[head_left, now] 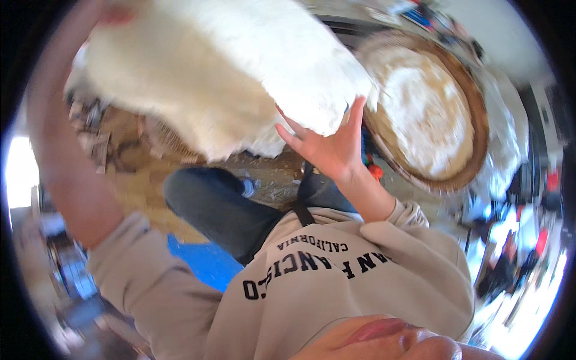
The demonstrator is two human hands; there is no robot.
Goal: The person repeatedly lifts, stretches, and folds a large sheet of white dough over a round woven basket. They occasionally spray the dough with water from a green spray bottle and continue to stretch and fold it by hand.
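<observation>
A large, soft white sheet [240, 66] with a fluffy, ragged edge hangs raised across the upper left, its shaded side cream; whether it is batting or a pelt I cannot tell. My right hand [336, 147] is at its lower right edge, fingers and thumb spread, fingertips touching or partly behind the sheet. My left arm [72, 138] stretches up along the left side. My left hand [114, 15] is at the sheet's top left corner, blurred and partly cut off, so its grip is hidden.
To the right stands a wide round basket [474, 141] with white, powdery or fluffy stuff [420, 114] spread in it. Clear plastic [507, 144] lies beside it. Another woven basket [168, 141] sits partly under the sheet. White scraps litter the wooden floor [141, 186] near a blue sheet [204, 261].
</observation>
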